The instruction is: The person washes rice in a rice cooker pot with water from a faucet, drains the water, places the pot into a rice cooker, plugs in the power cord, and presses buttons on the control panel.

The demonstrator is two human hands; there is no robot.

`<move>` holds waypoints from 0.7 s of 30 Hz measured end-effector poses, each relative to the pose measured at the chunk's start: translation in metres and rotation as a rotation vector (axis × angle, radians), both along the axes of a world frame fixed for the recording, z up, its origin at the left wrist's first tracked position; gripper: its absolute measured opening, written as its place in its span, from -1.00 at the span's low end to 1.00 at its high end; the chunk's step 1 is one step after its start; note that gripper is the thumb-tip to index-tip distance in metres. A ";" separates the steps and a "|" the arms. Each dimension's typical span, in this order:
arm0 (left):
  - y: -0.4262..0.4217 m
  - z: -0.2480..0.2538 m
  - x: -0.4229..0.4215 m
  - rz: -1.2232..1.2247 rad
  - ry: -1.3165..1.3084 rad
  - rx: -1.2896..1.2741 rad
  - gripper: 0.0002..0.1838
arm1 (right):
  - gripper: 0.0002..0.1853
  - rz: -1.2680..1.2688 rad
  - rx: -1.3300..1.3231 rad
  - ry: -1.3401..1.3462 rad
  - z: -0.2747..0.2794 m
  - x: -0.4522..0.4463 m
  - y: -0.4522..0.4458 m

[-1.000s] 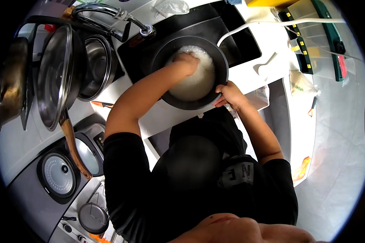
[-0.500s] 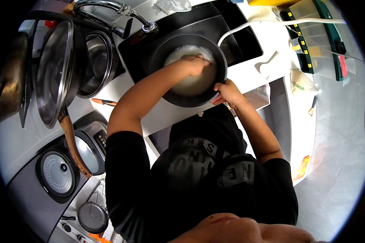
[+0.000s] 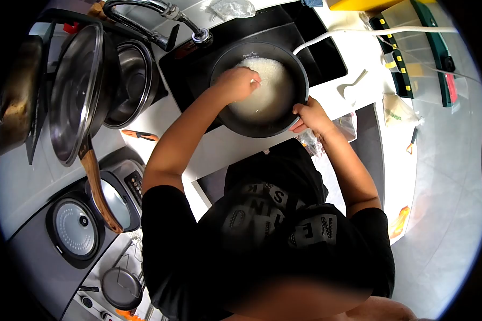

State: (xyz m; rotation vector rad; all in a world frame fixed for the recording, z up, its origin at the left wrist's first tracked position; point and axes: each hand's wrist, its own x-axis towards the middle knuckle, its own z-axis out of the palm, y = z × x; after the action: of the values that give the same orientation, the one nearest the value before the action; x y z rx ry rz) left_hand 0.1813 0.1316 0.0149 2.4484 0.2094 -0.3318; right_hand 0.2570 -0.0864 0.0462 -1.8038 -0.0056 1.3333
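A dark round pot (image 3: 262,130) sits tilted slightly over the sink's front edge. White rice (image 3: 273,85) lies in cloudy water inside it. My left hand (image 3: 238,84) is over the left part of the pot, its fingers curled together above the rice; what they hold, if anything, is hidden. My right hand (image 3: 311,116) grips the pot's lower right side, thumb up at the rim and fingers beneath.
The black sink (image 3: 321,59) has a chrome faucet (image 3: 171,16) at its left back. Steel pans (image 3: 72,101) stand at left, above a rice cooker (image 3: 75,227). A white spoon (image 3: 353,88) and an orange-handled knife (image 3: 139,135) lie on the counter. A white hose (image 3: 353,30) crosses the sink.
My left hand has come up out of the cloudy water and moved left, with its fingers curled. The pot has shifted slightly right, my right hand still on it.
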 end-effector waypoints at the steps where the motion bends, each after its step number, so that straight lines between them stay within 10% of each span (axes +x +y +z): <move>1: 0.002 0.003 -0.002 0.056 -0.019 0.016 -0.81 | -0.55 0.010 0.001 -0.008 0.000 0.003 0.000; 8: -0.012 -0.026 -0.007 0.114 -0.034 0.560 -0.84 | -0.52 0.003 -0.035 -0.097 0.011 0.013 0.008; 12: -0.024 -0.021 0.013 -0.145 0.460 0.540 -0.77 | -0.54 0.017 -0.055 -0.102 0.015 0.012 0.015; 15: -0.022 -0.045 -0.004 -0.121 0.040 0.709 -0.75 | -0.56 0.021 -0.097 -0.080 0.026 0.011 0.021; 21: -0.011 -0.025 -0.001 -0.160 0.301 0.531 -0.77 | -0.57 -0.008 -0.081 -0.069 0.011 0.012 0.020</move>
State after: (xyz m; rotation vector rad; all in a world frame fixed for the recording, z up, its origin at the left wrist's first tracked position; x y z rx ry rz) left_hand 0.1800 0.1201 -0.0098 2.9364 0.2555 -0.8043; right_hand 0.2689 -0.0666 0.0576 -1.9151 0.0186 1.2808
